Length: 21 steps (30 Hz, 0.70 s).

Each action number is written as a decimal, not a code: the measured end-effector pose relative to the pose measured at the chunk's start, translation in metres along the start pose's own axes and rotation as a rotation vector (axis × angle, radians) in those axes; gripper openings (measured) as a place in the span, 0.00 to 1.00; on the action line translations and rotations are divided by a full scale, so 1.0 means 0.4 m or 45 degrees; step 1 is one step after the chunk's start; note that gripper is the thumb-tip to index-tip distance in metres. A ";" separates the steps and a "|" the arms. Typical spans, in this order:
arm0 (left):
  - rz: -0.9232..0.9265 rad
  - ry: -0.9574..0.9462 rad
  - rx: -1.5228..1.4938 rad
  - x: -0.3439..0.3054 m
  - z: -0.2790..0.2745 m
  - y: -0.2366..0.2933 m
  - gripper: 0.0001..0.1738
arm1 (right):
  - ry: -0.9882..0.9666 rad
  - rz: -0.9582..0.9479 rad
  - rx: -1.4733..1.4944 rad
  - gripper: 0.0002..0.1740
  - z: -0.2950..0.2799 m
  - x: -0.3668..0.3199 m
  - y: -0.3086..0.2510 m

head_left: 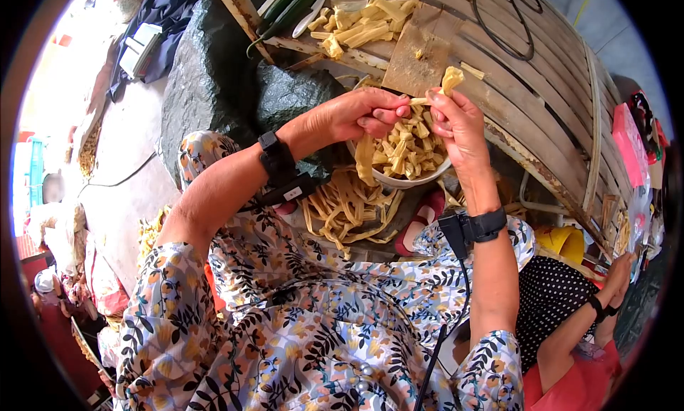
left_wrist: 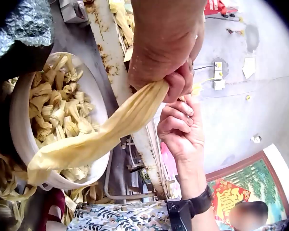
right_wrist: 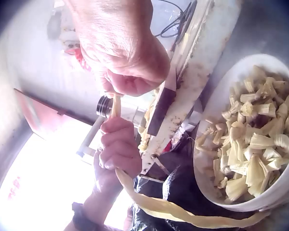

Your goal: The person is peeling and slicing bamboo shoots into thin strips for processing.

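Observation:
Both hands hold one long, pale yellow, pleated strip (left_wrist: 94, 147) pulled between them. My left hand (head_left: 367, 115) grips it with curled fingers, and a loose tail droops from its underside. My right hand (head_left: 462, 122) pinches the other end between thumb and fingers, with a bunched tip (head_left: 452, 79) poking out above. The short stretch between the hands looks narrow and twisted. Below them stands a white basin (left_wrist: 19, 118), heaped with short knotted yellow pieces (right_wrist: 255, 139). In the left wrist view the tail overlaps the basin.
A slatted bench (head_left: 527, 97) carries a board (head_left: 420, 51), cut yellow pieces (head_left: 367, 29), cucumbers (head_left: 292, 8) and a black cable (head_left: 509, 26). More long strips (head_left: 349, 211) lie below the basin. Dark plastic sheeting (head_left: 206, 76) is at the left. Another person's arm (head_left: 570, 325) shows at lower right.

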<state>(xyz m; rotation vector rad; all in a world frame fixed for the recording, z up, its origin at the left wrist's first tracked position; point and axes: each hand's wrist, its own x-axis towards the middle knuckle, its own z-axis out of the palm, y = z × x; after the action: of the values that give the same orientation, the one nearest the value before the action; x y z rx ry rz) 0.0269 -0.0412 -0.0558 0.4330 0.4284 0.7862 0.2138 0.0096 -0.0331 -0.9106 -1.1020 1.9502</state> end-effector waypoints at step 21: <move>0.941 0.860 1.718 0.153 -0.021 0.204 0.11 | 0.370 -0.385 0.043 0.10 -0.017 0.224 -0.063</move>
<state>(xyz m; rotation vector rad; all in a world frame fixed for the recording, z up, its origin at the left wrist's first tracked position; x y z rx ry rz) 0.0141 0.0580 -0.0327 1.6608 1.4976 1.2854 0.1804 0.0967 -0.0341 -0.9166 -0.9706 1.5325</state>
